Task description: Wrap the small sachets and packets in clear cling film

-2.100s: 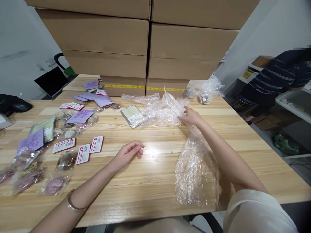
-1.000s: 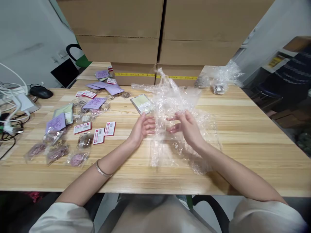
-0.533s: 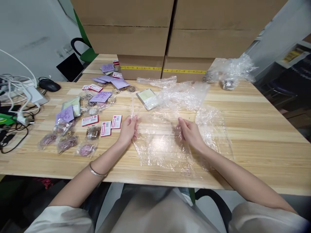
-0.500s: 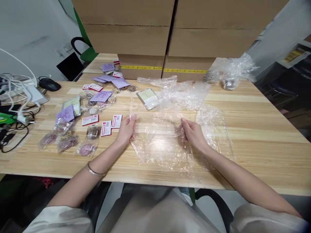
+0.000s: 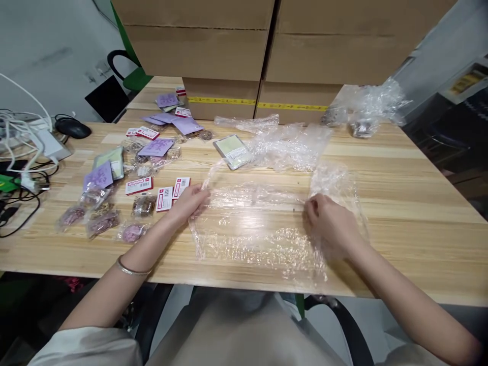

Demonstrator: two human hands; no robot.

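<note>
A clear sheet of bubble wrap lies spread on the wooden table in front of me. My left hand pinches its left edge, fingers closed on the film. At the opposite side, my right hand is closed on the right edge, its fingertips curled inward. Just beyond the sheet lies a flat pale-green packet in a clear sleeve. More crumpled bubble wrap sits behind it, and another piece is partly covered by my right hand.
Left of my hands are several small bagged items, purple cards and red-and-white labels. Cables and a black mouse occupy the far left. Cardboard boxes stand along the back; wrapped things lie at back right.
My hands have moved apart, the left one leftward and the right one rightward, both slightly nearer me. The bubble wrap between them is stretched wider and flatter.
</note>
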